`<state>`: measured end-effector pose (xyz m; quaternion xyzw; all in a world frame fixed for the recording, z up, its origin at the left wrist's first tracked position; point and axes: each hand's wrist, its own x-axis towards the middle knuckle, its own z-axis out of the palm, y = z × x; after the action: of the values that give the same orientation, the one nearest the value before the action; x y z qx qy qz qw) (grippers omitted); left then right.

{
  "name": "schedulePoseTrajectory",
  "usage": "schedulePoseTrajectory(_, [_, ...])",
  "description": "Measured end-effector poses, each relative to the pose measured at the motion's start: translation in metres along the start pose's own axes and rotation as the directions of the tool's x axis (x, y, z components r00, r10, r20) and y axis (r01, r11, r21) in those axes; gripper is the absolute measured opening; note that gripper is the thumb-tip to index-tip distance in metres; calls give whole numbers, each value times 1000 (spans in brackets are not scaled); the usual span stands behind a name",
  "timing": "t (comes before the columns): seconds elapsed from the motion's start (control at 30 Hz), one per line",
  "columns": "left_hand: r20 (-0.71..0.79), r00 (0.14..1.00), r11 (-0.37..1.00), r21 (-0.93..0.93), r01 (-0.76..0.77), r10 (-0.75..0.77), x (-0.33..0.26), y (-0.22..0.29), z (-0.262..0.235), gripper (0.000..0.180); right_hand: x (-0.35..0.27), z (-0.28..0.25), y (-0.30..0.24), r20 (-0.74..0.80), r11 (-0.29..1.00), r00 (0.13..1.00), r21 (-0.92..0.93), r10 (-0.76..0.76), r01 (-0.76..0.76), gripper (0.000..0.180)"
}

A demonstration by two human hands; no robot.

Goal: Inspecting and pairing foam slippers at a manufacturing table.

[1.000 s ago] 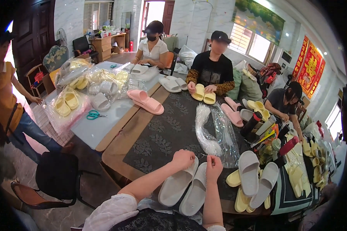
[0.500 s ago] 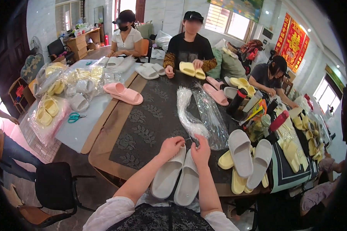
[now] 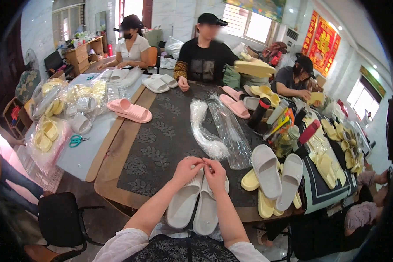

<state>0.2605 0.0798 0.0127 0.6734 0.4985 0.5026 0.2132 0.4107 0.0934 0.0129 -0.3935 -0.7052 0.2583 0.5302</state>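
Observation:
A pair of grey slippers (image 3: 185,201) lies at the table's near edge, heels toward me. Above their straps, my left hand (image 3: 188,170) and my right hand (image 3: 215,174) meet, fingertips pinched together. Whatever sits between the fingers is too small to make out. Just beyond my hands is a bundle of thin, clear, shiny strands (image 3: 201,129). Flat clear plastic bags (image 3: 231,135) lie beside that bundle. To the right, another grey pair (image 3: 266,171) rests on top of yellow slippers (image 3: 250,180).
Pink slippers (image 3: 130,111) stand left; bagged slippers (image 3: 52,131) and teal scissors (image 3: 77,140) lie on the left table. Bottles (image 3: 258,114) stand at the right. Across the table, a person in black (image 3: 203,65) swings yellow slippers (image 3: 254,69) aside. A black chair (image 3: 61,218) stands lower left.
My hands have come together, closing the gap between their fingertips. The person opposite has moved the yellow slippers up and to the right. The view has shifted slightly.

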Motion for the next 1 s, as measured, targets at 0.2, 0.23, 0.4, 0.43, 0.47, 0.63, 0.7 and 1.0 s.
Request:
schedulePoseTrajectory(0.2, [-76,997,1000,21,13,-11,-2,1,5,16,-6,-2,15,-105,987,994,-159,-21,4,14])
schedulePoseTrajectory(0.23, [-75,997,999,8,31,-30,-1,2,3,16,-6,-2,15,-91,990,995,-140,-34,21,14])
schedulePoseTrajectory(0.4, [-51,995,996,-26,81,-82,-1,6,3,14,-7,-6,7,-36,990,995,-104,95,-98,8])
schedulePoseTrajectory(0.43, [-43,997,998,-15,59,-60,-3,1,3,15,-7,-5,1,-14,993,997,-87,82,-82,8])
schedulePoseTrajectory(0.47, [-111,993,999,2,35,-34,-5,-4,3,15,-6,-4,-7,8,989,994,-105,105,-104,7])
schedulePoseTrajectory(0.63, [-172,978,991,-75,107,-119,-4,-2,4,17,-6,-4,6,-3,965,966,-48,257,-257,6])
schedulePoseTrajectory(0.7, [-50,995,991,-101,86,-92,-4,-4,0,17,-6,-1,8,-5,976,977,-43,212,-212,6])
schedulePoseTrajectory(1.0, [-90,971,962,-183,203,-222,-5,-3,3,17,-8,-2,13,-60,982,981,-26,184,-185,5])
